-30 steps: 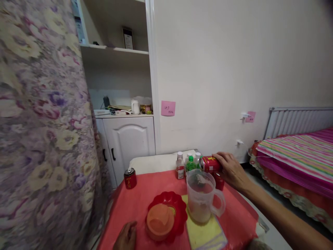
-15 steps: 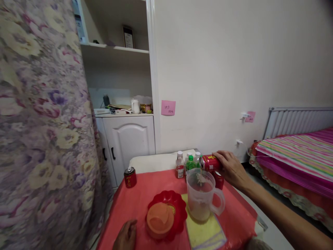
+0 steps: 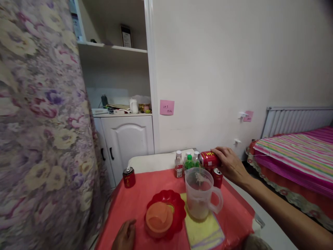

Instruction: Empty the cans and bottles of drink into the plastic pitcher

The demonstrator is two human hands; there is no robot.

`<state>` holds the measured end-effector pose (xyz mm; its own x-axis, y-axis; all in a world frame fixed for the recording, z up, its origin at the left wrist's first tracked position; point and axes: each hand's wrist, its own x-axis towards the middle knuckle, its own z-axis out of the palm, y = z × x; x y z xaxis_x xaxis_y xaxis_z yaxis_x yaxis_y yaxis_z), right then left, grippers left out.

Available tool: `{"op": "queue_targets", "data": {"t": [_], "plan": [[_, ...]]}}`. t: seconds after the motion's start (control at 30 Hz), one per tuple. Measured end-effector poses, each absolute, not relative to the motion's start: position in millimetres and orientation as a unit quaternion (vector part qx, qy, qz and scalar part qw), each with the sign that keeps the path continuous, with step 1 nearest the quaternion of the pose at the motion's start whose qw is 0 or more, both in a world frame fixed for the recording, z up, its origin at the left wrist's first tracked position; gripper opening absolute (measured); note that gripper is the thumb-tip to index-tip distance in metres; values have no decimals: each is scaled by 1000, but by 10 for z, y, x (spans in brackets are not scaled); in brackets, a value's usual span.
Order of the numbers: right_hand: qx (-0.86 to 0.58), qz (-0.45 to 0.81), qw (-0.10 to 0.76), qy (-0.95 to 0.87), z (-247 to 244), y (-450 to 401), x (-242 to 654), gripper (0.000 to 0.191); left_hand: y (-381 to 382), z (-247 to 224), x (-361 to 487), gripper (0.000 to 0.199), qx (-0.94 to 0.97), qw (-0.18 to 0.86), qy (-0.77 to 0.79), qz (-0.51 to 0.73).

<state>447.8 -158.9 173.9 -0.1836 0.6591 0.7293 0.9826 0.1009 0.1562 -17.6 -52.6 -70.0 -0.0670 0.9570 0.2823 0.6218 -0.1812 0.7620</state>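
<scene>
The left hand (image 3: 124, 236) is at the very bottom of the picture. It lies flat on the red cloth (image 3: 135, 205) that covers the desk (image 3: 153, 162), with nothing in it. Only part of the hand shows.

Just beside it is an orange lid (image 3: 159, 218) that sits on a red plate (image 3: 177, 205) with a wavy rim. To the right of the plate is a yellow cloth (image 3: 204, 232), and a clear jug (image 3: 199, 194) with a handle stands on it. The jug has pale stuff in the bottom.

A little farther back, the right hand (image 3: 230, 166) is wrapped tight around a red can (image 3: 208, 159). The can is tipped on its side, up in the air just above the back rim of the jug — its top end points left. Something thin falls from it into the jug. Another red can (image 3: 217, 177) stands upright under the hand, just behind the jug.

Left of the tipped can is a small bunch of bottles: one with a green cap (image 3: 190, 161) and one with a white cap and red label (image 3: 178, 165). One more red can (image 3: 129, 177) stands alone near the left edge of the desk, well apart from the rest.

Behind the desk is a white cupboard (image 3: 127, 139) with shelves above it. A pink note (image 3: 167, 107) is stuck on the wall. Far right there is a bed (image 3: 293, 152) with a stripy blanket — and on the left hangs a big flowery curtain (image 3: 39, 132).
</scene>
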Motion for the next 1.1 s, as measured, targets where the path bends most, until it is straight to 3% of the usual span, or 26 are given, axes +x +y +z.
{"op": "queue_targets", "data": {"t": [0.27, 1.1], "plan": [[-572, -337, 256, -703, 1814, -1581, 4454, 51, -522, -688, -173, 29, 640, 199, 610, 423], [-578, -339, 247, -700, 1834, -1582, 4463, 52, -550, -645, -162, 35, 647, 204, 611, 407]]}}
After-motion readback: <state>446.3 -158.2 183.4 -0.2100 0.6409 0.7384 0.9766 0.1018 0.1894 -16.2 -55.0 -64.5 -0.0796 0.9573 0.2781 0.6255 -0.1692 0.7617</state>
